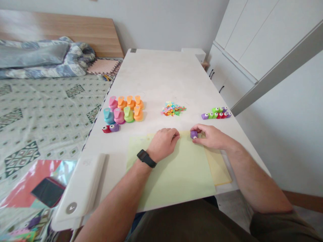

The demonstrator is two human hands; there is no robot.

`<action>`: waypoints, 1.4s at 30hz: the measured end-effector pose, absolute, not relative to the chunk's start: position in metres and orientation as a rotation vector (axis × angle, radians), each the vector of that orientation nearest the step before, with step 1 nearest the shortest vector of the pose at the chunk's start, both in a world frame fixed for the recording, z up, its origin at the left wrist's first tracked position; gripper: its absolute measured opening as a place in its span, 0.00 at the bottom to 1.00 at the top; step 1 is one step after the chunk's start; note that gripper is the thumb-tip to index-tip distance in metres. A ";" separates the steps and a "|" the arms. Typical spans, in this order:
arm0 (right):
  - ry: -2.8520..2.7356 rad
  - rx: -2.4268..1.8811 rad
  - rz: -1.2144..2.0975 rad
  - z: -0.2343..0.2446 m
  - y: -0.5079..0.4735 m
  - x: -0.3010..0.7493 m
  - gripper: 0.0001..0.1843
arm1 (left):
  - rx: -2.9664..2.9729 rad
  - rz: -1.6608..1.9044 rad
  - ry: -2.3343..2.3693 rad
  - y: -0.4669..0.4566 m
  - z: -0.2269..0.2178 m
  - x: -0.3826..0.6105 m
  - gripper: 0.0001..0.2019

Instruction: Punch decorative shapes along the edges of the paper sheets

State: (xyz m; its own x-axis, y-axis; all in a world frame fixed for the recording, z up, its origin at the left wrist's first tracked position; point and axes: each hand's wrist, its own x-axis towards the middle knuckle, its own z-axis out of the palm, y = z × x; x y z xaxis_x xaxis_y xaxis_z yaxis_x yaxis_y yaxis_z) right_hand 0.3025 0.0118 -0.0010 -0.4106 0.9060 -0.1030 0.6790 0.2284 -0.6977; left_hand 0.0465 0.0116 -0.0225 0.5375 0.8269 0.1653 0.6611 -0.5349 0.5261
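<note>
My right hand (pixel 213 136) grips a small purple paper punch (pixel 193 134) between thumb and fingers, just over the far edge of the paper. With its fingers curled together in a pinch, my left hand (pixel 164 143) rests on the light green paper (pixel 181 171); whatever its fingertips hold is too small to make out. It wears a black watch (pixel 146 158). Under the green sheet, a yellow sheet (pixel 220 168) sticks out at the right. Beyond the hands lies a pile of colourful paper cutouts (pixel 173 109).
Large lever punches (pixel 123 109) stand in two rows at the left, with two small punches (pixel 110 128) in front. More small punches (pixel 217 113) line the right side. A white device (pixel 80 188) occupies the table's left edge. A phone (pixel 48 191) lies on the bed beside it.
</note>
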 end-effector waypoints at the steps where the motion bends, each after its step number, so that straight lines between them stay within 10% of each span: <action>1: -2.182 -1.473 0.988 0.000 0.011 0.302 0.18 | 2.375 0.564 1.214 0.011 -0.022 0.046 0.07; 42: -2.190 -1.495 0.983 -0.001 0.012 0.303 0.17 | 2.355 0.625 1.204 0.010 -0.023 0.045 0.06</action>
State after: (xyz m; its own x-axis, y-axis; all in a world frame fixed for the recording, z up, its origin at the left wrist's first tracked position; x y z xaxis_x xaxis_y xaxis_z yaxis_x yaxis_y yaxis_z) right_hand 0.3026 0.0122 -0.0011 -0.4060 0.9060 -0.1194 0.6915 0.2191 -0.6883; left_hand 0.0453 0.0104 -0.0228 0.5235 0.8285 0.1987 0.6394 -0.5362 0.5510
